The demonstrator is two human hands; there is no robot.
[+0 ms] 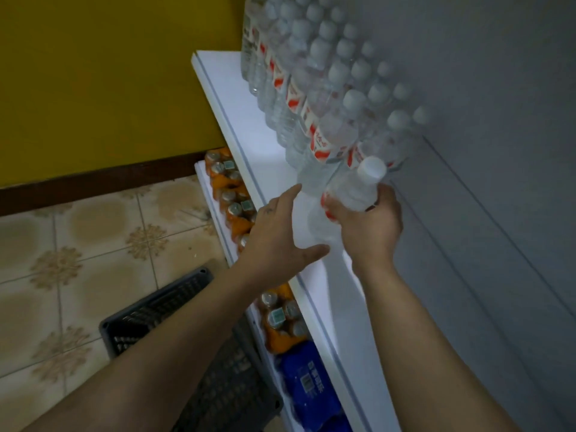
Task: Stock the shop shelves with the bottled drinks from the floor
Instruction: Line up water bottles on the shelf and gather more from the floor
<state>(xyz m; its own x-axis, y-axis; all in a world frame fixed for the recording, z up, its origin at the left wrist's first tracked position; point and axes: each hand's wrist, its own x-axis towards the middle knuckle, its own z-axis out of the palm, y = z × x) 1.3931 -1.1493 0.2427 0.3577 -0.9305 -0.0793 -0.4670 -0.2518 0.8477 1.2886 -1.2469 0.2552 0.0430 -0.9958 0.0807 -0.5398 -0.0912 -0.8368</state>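
Back panel: a smooth grey sheet (486, 126) with faint seams is filling the right of the frame.
Floor: glossy beige tiles (78, 244) with flower motifs are showing at lower left, under a yellow wall (109, 73).
Shelf: a flat white board (339, 291) with a grooved front edge is running from the upper middle down to the lower right, and its nearer stretch is lying bare.
Stocked rows: clear ribbed water bottles (314, 76) with white caps and red-and-white labels are standing upright in tight lines along the upper part of the shelf.
Crate: a dark lattice plastic crate (174, 310) is sitting on the floor at lower middle.
Lower shelf: shrink-wrapped orange drinks (232, 201) and a blue pack (308, 378) are lying beneath the board.
Right hand: this hand (371, 232) is wrapping its fingers round the bottle's upper body, just under the cap.
Left hand: this hand (280, 235) is spreading straight fingers and thumb beside the bottle's blurred base. It is grasping nothing, and contact is unclear.
Held bottle: the soft clear bottle (355, 191) is hanging over the shelf at the near end of the rows.
Key relation: its long axis is leaning, cap toward the back panel at upper right and base toward the lower left. It probably needs tipping upright onto the bare board just beside the last row, the right hand being the one carrying it.
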